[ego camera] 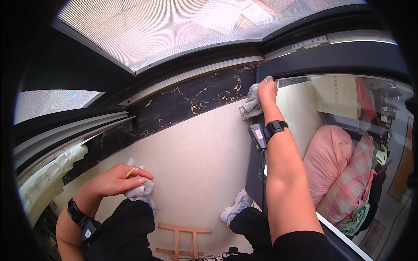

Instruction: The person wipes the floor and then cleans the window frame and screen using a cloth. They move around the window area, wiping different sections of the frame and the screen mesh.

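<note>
My right hand [268, 93] grips a grey cloth [252, 103] against the dark frame of an open window sash [333, 58], near the corner of its glass pane. Part of the cloth hangs down to the left of the hand. At lower left, my left hand [130, 179] holds a thin light stick [131, 172] between its fingers and a whitish cloth [142, 191] beneath the palm. That hand is above my left knee and shoe.
A black marble sill [192, 101] with gold veins runs below the screened window [163, 29]. A wooden stool or rack [184, 230] lies between my feet on the pale floor [196, 156]. Pink bundles [329, 160] show in the glass at right. White ruffled material [55, 173] is at left.
</note>
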Demonstrator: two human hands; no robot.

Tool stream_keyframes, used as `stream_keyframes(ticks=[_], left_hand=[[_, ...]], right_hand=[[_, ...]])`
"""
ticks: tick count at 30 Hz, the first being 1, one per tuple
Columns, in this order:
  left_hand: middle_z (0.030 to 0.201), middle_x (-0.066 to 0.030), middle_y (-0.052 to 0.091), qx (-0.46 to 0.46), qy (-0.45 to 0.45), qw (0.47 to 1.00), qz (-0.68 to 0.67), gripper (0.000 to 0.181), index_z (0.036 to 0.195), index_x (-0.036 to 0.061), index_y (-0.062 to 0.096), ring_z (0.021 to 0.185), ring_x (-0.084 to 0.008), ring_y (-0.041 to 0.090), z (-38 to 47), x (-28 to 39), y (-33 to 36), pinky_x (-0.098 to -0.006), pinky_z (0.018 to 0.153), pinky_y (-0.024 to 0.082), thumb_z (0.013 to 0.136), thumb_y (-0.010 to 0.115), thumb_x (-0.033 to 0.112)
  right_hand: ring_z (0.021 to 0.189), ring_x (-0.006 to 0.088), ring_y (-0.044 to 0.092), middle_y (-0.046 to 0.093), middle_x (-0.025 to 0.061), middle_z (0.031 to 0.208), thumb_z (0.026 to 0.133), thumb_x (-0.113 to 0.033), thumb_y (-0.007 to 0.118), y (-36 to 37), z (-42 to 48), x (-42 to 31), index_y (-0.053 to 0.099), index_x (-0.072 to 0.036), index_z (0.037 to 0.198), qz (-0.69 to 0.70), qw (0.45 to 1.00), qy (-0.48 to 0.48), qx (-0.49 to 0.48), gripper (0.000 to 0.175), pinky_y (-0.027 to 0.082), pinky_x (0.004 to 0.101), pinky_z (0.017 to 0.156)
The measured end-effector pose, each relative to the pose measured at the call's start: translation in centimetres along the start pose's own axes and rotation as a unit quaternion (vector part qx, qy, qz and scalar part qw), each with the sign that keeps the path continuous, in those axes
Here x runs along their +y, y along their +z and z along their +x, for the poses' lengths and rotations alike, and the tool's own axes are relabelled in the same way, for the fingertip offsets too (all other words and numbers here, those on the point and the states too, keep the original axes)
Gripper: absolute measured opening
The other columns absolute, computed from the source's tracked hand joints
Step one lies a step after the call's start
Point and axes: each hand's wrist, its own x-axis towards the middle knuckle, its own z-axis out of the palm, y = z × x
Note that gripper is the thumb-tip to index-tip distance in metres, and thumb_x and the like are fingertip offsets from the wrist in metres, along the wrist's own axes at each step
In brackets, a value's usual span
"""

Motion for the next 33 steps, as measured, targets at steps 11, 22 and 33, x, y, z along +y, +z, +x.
stream_keyframes(ticks=[11,22,33], left_hand=[[0.087,0.0018,0.061,-0.012,-0.023,1.0,-0.013,0.028,0.116,0.0048,0.064,0.077,-0.0048,0.051,0.7,0.4,0.4,-0.0203,0.067,0.044,0.095,0.056,0.021],[0.087,0.0025,0.061,0.001,-0.008,1.0,0.002,0.028,0.118,0.0055,0.062,0.078,-0.0051,0.051,0.8,0.4,0.4,-0.0213,0.068,0.045,0.095,0.055,0.02],[0.088,0.0014,0.061,-0.004,0.023,1.0,0.02,0.028,0.119,0.0054,0.061,0.08,-0.0055,0.052,0.2,0.5,0.1,-0.0216,0.069,0.045,0.095,0.055,0.018]], right_hand=[[0.098,0.0259,0.06,0.059,0.013,0.11,0.096,-0.012,0.045,2.1,0.4,1.0,0.052,0.005,0.114,0.63,0.761,0.152,0.005,0.026,0.049,0.0378,0.084],[0.107,0.0284,0.062,0.063,0.014,0.118,0.087,-0.011,0.055,-3.6,0.2,-2.2,0.068,-0.004,0.107,-0.332,0.925,-0.105,-0.153,0.025,0.054,0.0393,0.081],[0.091,0.0209,0.064,0.065,0.0124,0.109,0.092,-0.014,0.052,0.5,-2.5,3.1,0.059,0.002,0.112,0.501,0.829,0.097,-0.227,0.027,0.05,0.0338,0.079]])
